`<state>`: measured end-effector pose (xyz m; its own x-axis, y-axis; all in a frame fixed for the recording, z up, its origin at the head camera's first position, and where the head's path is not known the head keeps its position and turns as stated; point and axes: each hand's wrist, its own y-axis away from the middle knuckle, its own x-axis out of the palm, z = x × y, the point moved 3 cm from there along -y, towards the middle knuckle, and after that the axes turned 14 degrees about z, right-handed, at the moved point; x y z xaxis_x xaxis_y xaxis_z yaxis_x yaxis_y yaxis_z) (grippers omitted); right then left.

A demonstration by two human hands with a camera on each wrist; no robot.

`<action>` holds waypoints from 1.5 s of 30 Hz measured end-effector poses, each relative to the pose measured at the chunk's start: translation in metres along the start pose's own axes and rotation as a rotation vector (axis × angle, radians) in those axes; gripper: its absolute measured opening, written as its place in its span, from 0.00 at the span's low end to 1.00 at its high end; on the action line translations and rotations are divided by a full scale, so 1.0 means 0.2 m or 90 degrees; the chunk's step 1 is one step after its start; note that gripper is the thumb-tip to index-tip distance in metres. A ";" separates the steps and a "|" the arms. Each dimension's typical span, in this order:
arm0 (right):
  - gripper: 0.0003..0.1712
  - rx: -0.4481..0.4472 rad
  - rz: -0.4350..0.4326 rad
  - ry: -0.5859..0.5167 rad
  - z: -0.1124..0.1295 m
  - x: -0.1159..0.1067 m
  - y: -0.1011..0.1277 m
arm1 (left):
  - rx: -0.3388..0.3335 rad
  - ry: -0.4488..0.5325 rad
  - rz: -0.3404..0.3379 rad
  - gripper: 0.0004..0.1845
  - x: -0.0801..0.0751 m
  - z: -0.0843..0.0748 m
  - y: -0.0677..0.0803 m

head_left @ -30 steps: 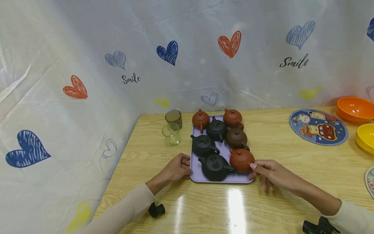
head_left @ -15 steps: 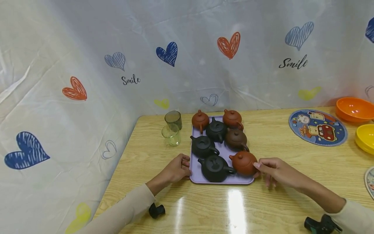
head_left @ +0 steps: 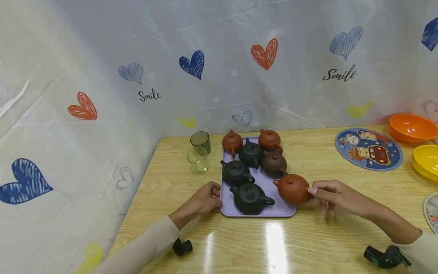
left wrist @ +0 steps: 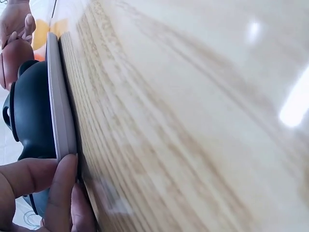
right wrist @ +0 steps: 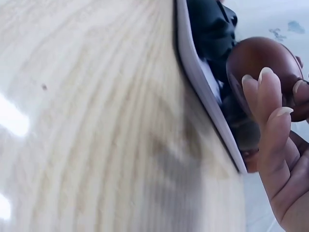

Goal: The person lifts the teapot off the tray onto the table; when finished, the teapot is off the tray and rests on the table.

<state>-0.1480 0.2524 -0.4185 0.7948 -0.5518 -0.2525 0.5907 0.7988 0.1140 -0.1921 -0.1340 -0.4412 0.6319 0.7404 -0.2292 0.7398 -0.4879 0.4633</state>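
My right hand [head_left: 333,196] pinches the handle of a reddish-orange clay teapot [head_left: 293,189]. That teapot is raised over the right front part of a lilac tray [head_left: 239,213], its body reaching past the tray's right edge. In the right wrist view the teapot [right wrist: 263,58] hangs above the tray's rim. At the tray's left front, my left hand [head_left: 207,198] grips the rim, thumb and fingers at the corner in the left wrist view. A black teapot [head_left: 248,198] stands nearest that hand, with another black teapot [head_left: 235,173] behind it.
Farther back on the tray stand a black teapot [head_left: 251,153], a brown teapot [head_left: 274,164] and two reddish teapots. Left of it are a dark glass [head_left: 200,141] and a green glass [head_left: 198,160]. A blue round mat [head_left: 369,150], orange bowl [head_left: 412,127] and yellow bowl [head_left: 427,161] lie to the right.
My right hand has lifted the reddish-orange teapot and moved it rightward, toward the tray's right edge. The left hand has kept its grip on the tray. The head view has shifted slightly.
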 end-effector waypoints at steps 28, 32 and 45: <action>0.19 -0.071 -0.082 0.048 0.04 -0.36 0.03 | 0.013 -0.028 -0.034 0.32 -0.03 0.02 0.01; 0.17 -0.040 -0.099 0.051 0.03 -0.43 0.00 | 0.013 -0.024 -0.037 0.32 -0.03 0.03 0.02; 0.20 0.082 -0.145 0.066 -0.08 -0.66 -0.03 | 0.016 0.000 -0.021 0.32 -0.03 0.03 0.02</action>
<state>-0.2586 0.3245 -0.4002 0.6250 -0.6812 -0.3813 0.7708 0.6159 0.1629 -0.1913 -0.1431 -0.4420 0.6067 0.7563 -0.2449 0.7662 -0.4742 0.4338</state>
